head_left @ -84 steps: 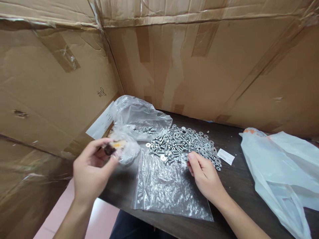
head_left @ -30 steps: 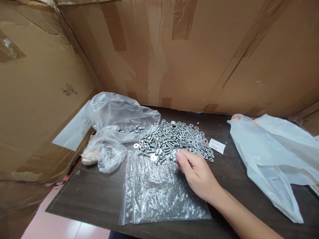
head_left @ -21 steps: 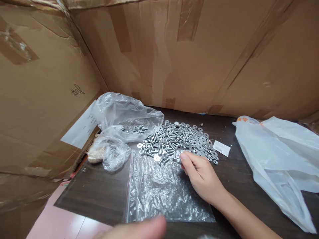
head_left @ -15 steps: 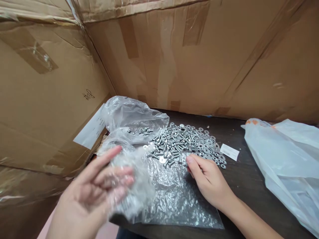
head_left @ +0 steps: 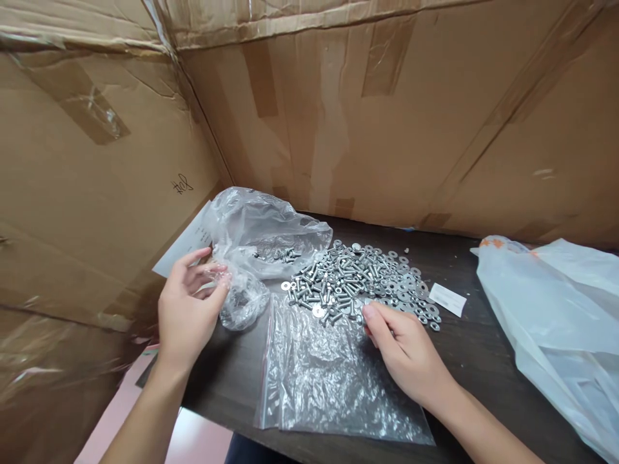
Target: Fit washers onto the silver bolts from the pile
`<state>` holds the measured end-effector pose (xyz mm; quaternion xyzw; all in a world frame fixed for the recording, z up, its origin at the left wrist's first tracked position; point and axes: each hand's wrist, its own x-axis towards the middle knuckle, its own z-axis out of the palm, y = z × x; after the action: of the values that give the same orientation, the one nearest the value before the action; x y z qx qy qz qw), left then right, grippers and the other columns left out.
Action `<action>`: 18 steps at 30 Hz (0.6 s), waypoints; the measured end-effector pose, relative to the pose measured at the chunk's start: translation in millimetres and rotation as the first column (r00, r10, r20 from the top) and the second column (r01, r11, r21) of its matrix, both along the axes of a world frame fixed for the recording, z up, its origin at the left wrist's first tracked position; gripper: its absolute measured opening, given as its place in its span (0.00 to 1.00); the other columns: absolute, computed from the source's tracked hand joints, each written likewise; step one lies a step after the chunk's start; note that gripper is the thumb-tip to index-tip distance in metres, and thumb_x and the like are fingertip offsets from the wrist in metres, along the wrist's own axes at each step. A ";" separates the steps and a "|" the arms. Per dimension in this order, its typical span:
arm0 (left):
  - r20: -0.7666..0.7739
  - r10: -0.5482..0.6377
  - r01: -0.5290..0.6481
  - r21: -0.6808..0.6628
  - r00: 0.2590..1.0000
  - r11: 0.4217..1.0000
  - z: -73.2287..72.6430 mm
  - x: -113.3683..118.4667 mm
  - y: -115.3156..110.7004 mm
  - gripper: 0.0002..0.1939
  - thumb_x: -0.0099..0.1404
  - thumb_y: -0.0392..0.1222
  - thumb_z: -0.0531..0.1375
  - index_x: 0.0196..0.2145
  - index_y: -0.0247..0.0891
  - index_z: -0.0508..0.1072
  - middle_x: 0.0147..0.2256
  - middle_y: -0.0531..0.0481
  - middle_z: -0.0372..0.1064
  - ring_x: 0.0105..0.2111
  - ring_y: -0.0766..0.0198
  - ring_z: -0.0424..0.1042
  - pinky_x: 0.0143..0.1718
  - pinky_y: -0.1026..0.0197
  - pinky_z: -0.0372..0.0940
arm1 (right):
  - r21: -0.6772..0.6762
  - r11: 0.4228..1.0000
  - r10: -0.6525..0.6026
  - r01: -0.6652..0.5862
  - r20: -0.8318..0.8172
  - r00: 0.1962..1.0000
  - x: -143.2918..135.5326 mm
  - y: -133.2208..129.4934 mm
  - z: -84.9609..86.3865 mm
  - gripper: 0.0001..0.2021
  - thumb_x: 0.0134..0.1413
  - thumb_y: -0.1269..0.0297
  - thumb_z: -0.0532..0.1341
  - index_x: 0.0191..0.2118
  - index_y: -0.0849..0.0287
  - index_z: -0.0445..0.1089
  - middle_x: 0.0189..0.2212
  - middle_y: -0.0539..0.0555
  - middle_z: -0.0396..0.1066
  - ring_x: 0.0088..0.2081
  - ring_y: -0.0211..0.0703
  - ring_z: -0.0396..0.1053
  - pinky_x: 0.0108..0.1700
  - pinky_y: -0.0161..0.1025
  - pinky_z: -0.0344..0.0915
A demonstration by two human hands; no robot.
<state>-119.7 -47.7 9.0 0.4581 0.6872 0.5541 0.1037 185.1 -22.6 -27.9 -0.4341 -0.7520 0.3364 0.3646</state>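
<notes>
My left hand (head_left: 191, 306) is at the left side of the dark table, its fingers curled around the edge of a crumpled clear plastic bag (head_left: 244, 299). My right hand (head_left: 403, 341) is closed in a pinch at the front edge of a heap of bolts (head_left: 345, 277); what lies between its fingertips is too small to name. Washers and nuts (head_left: 403, 287) spread over the heap's right side. Beneath the right fingertips and in front of the heap lies a flat clear zip bag (head_left: 338, 380). Behind the crumpled bag, a larger clear bag (head_left: 261, 222) holds a few bolts.
Cardboard walls (head_left: 300, 129) stand behind and to the left of the dark table (head_left: 222, 380). A small white label (head_left: 447, 299) lies right of the washers. Farther right is a white plastic bag (head_left: 556, 309). A white paper sheet (head_left: 186, 241) leans at the left.
My left hand has moved back and away from the flat zip bag, carrying the crumpled plastic beside the larger bag. More of the zip bag shows. My right hand has stayed in place.
</notes>
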 end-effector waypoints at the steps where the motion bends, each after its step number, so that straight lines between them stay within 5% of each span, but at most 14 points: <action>1: -0.107 0.009 -0.013 -0.034 0.994 0.999 -1.4 0.3 -1.1 0.28 0.59 0.44 0.65 0.57 0.43 0.67 0.42 0.48 0.77 0.45 0.53 0.77 0.42 0.58 0.72 | -0.002 1.000 -0.002 0.002 0.001 1.000 0.2 0.0 -0.2 0.24 0.73 0.54 0.47 0.23 0.56 0.51 0.19 0.47 0.54 0.21 0.37 0.54 0.26 0.38 0.49; 4: -0.352 -0.064 -0.023 -0.236 0.934 0.971 -3.9 -0.8 -3.6 0.24 0.62 0.42 0.60 0.56 0.46 0.65 0.43 0.51 0.79 0.40 0.54 0.78 0.41 0.56 0.70 | 0.000 1.000 0.003 -0.003 0.001 1.000 0.7 -0.4 -0.2 0.24 0.73 0.54 0.47 0.23 0.56 0.51 0.19 0.47 0.54 0.21 0.37 0.54 0.26 0.38 0.49; 8: -0.510 -0.219 -0.090 -0.514 0.832 0.853 -1.1 -5.9 -1.8 0.13 0.64 0.42 0.55 0.48 0.45 0.66 0.43 0.50 0.79 0.40 0.49 0.78 0.39 0.52 0.67 | 0.003 1.000 0.008 -0.008 -0.005 1.000 0.4 -1.0 0.9 0.23 0.73 0.54 0.47 0.23 0.56 0.51 0.19 0.47 0.54 0.21 0.37 0.54 0.26 0.38 0.49; 11: -0.507 -0.372 -0.024 -0.616 0.777 0.788 4.6 -9.7 0.6 0.11 0.63 0.43 0.52 0.42 0.43 0.69 0.44 0.48 0.78 0.46 0.48 0.77 0.43 0.51 0.68 | 0.000 1.000 0.009 -0.009 -0.007 1.000 -0.6 -1.1 2.0 0.23 0.73 0.55 0.47 0.24 0.56 0.50 0.19 0.47 0.54 0.21 0.37 0.54 0.26 0.38 0.49; 18: -0.505 -0.596 0.069 -0.724 0.624 0.686 14.8 -2.5 -5.3 0.22 0.68 0.45 0.45 0.46 0.40 0.76 0.55 0.45 0.73 0.54 0.47 0.72 0.55 0.47 0.65 | 0.022 1.000 0.018 -0.017 -0.006 1.000 -2.1 -0.4 4.5 0.23 0.73 0.56 0.47 0.23 0.56 0.51 0.18 0.47 0.54 0.21 0.37 0.54 0.25 0.38 0.50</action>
<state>-122.3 -53.0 23.8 0.6968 0.7111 0.0296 0.0891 183.0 -23.1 -23.4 -0.4223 -0.7582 0.3327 0.3690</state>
